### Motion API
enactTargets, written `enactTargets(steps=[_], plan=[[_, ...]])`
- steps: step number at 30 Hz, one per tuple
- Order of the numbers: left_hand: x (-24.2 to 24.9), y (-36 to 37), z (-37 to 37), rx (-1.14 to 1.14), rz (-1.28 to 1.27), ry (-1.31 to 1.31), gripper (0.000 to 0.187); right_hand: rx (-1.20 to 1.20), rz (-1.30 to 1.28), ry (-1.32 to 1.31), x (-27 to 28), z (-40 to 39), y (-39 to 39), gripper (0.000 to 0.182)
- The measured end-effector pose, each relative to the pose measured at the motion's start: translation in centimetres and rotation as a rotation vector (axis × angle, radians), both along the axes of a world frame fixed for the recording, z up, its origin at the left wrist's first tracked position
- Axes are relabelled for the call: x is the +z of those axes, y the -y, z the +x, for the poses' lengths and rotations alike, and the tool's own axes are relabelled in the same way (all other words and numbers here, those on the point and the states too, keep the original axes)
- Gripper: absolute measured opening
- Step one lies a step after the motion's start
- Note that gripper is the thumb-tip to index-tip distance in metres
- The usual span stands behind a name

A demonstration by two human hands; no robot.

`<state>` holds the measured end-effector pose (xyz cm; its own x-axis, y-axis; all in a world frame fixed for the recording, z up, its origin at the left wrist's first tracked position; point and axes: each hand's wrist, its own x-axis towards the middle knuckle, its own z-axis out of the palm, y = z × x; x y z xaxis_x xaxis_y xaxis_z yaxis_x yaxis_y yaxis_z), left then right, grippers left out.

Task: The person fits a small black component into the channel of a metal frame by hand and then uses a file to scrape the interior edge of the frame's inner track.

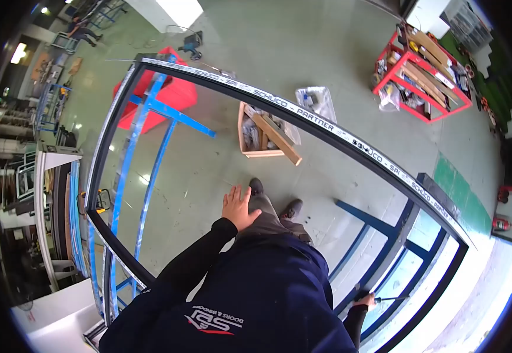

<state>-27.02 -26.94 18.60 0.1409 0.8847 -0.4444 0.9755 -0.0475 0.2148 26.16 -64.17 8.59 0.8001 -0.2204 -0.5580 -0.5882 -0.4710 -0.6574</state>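
My left hand [239, 207] hangs over my left thigh, fingers spread and nothing in it. At the lower right, my right hand [366, 301] is closed around a tool with a thin dark shaft, perhaps a screwdriver [392, 299]; its handle is mostly hidden. This hand is beside the dark blue stand [379, 259]. Around me lies a large black window or door frame [321, 122] with printed white protective tape on its top. Its left side is above a blue metal stand [128, 154], and its right side is over the dark blue stand.
Ahead on the floor are a box of offcuts [243, 138], a clear plastic-lined container [318, 101] and a red cover or bag [179, 94]. A red trolley [409, 56] loaded with wood stands far right. Racks line the left, where another person [79, 29] sits.
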Motion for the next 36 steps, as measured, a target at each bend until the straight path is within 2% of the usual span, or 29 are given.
enactTargets(steps=[1,3,5,8,11,12,13,17,18,22,24,27,30,33,36], plan=[[-0.5,-0.1,0.2,0.037,-0.013,0.008,0.09,-0.056,0.001,0.074,1.5,-1.4,-1.3,0.024],[-1.0,-0.6,0.4,0.002,-0.004,0.003,0.087,-0.051,-0.163,0.259,2.2,-2.8,-2.2,0.042],[-1.2,-1.5,-0.1,-0.026,-0.008,0.007,0.087,0.064,-0.475,0.364,5.0,-5.4,-4.4,0.05],[-1.4,-3.3,-0.8,-0.112,0.053,-0.03,0.089,0.154,-0.736,0.473,8.2,-10.0,-7.2,0.052],[-1.3,-5.8,-1.6,-0.205,0.1,-0.012,0.089,0.226,-0.649,0.407,9.8,-15.1,-8.8,0.053],[-1.1,-6.7,-1.7,-0.237,0.116,0.002,0.088,0.253,-0.538,0.464,9.8,-17.2,-9.3,0.05],[-1.1,-7.8,-1.7,-0.272,0.133,0.018,0.088,0.309,-0.507,0.531,9.7,-19.4,-9.9,0.046],[-1.4,-12.4,-2.2,-0.408,0.094,0.093,0.088,0.512,-0.497,0.354,10.2,-28.3,-12.6,0.031],[-1.6,-13.8,-2.2,-0.449,0.09,0.118,0.088,0.541,-0.416,0.403,10.1,-30.6,-13.5,0.029],[-1.4,-18.9,-2.1,-0.632,0.059,0.299,0.088,0.534,-0.455,0.107,9.1,-39.1,-16.6,0.032],[1.3,-21.4,-1.2,-0.765,0.072,0.374,0.089,0.515,-0.417,0.09,10.0,-42.2,-19.7,0.033],[5.5,-25.2,1.9,-0.905,0.151,0.368,0.092,0.454,-0.362,-0.04,8.9,-45.8,-19.8,0.032],[6.7,-29.2,5.8,-1.038,0.266,0.319,0.096,0.414,-0.335,-0.001,8.4,-47.7,-20.5,0.03],[7.1,-31.9,10.1,-1.156,0.36,0.279,0.092,0.38,-0.338,-0.089,7.3,-48.6,-19.6,0.031],[6.0,-33.0,14.1,-1.238,0.456,0.284,0.091,0.326,-0.302,-0.077,5.3,-49.4,-18.2,0.033]])
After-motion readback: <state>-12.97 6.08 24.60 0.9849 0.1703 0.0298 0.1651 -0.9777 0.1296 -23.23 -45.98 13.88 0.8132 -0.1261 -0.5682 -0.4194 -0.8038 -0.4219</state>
